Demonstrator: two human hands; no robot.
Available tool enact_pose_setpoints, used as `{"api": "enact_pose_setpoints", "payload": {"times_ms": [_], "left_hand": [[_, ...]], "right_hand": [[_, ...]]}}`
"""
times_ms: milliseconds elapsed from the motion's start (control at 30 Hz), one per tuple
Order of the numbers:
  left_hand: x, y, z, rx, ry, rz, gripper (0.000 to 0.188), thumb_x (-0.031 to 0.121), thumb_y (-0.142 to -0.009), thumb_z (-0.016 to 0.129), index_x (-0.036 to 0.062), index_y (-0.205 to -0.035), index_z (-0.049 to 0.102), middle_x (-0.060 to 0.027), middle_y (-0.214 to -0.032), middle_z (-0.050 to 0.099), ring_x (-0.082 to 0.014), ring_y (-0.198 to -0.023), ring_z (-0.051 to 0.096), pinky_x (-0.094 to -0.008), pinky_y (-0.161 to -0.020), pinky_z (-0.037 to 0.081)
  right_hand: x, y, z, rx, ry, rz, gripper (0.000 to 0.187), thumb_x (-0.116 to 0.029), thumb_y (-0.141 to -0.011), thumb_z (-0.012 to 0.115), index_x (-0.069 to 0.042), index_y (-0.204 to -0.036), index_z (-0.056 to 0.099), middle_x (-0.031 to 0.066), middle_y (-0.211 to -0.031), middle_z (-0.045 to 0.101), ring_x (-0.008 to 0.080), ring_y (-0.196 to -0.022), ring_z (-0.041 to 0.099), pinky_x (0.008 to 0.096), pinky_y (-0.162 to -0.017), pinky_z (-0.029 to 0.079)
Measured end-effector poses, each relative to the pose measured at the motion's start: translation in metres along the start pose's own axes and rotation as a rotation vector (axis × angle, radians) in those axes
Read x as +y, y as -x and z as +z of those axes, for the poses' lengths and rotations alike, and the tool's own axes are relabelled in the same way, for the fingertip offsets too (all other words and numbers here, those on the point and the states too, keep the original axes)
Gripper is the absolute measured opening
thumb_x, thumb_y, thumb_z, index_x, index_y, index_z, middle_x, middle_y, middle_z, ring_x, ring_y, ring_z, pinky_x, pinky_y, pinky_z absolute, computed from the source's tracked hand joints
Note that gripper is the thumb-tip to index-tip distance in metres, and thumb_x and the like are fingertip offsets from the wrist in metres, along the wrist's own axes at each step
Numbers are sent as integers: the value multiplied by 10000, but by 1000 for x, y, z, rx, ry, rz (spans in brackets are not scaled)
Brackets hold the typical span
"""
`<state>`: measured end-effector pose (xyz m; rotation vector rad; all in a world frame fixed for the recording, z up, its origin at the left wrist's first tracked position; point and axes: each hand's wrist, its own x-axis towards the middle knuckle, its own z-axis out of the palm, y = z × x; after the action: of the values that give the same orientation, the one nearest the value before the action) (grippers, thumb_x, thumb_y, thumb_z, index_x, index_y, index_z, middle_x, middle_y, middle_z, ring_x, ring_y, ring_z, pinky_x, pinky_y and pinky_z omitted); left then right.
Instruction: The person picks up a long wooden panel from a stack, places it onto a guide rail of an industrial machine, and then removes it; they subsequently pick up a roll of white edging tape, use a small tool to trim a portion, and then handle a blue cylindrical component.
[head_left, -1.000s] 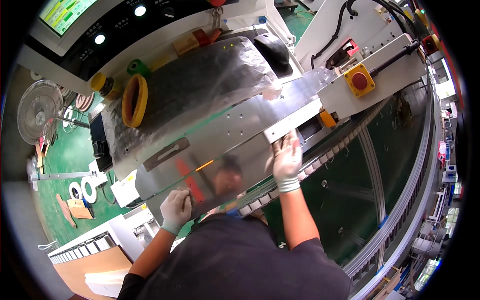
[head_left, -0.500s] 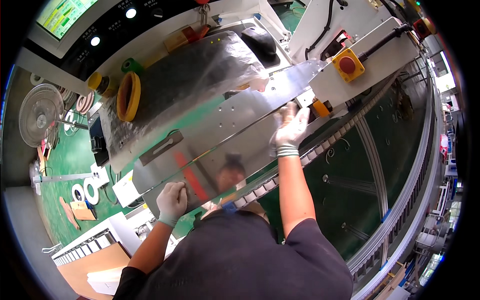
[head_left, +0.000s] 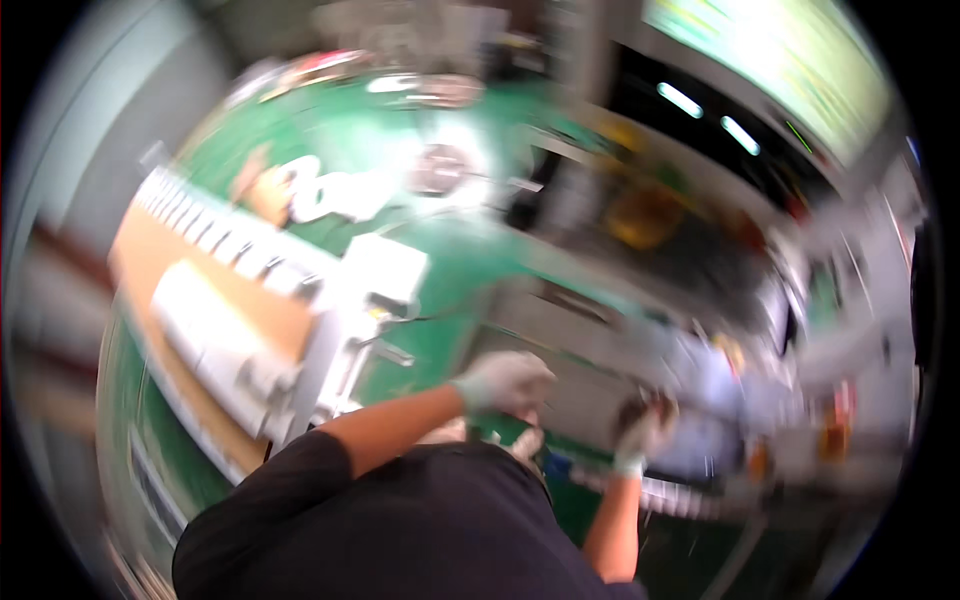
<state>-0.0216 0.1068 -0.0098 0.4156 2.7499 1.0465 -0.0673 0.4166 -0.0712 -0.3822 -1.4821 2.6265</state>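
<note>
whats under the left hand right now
Beside the gloved left hand, a grey metal surface shows to its right and green floor to its left. Whatever lies directly beneath is covered, and blur hides whether the hand touches the metal.

Left of the left fingers (head_left: 535, 373), a brown board (head_left: 268, 318) is being seen, and beyond, rightward, a blurred screen (head_left: 780, 65).

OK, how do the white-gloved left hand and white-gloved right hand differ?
The white-gloved left hand sits higher in the picture than the white-gloved right hand. The bare left forearm slants in shallowly, the bare right forearm steeply. Both are near the flat grey metal plate, too blurred to judge finger pose.
</note>
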Motion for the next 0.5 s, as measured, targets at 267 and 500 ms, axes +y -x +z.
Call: {"api": "enact_pose_setpoints", "payload": {"times_ms": [267, 500], "left_hand": [[-31, 194, -185, 727, -286, -343, 284, 209, -897, 653, 75, -1138, 724, -150, -1043, 715, -360, -986, 681, -451, -886, 559], [-204, 430, -224, 1184, -431, -1640, 689, 515, -829, 727, -17, -1260, 644, -244, -1316, 632, -402, -1222, 612, -464, -1062, 493]], "right_hand": [[18, 17, 54, -346, 1277, -474, 289, -194, -1026, 563, 36, -1147, 692, 207, -1124, 726, 371, -1020, 684, 422, -929, 538], [10, -8, 59, -245, 1367, -455, 342, -275, -1029, 542, 30, -1085, 687, 199, -1047, 724, 355, -933, 688, 421, -867, 551]]}}
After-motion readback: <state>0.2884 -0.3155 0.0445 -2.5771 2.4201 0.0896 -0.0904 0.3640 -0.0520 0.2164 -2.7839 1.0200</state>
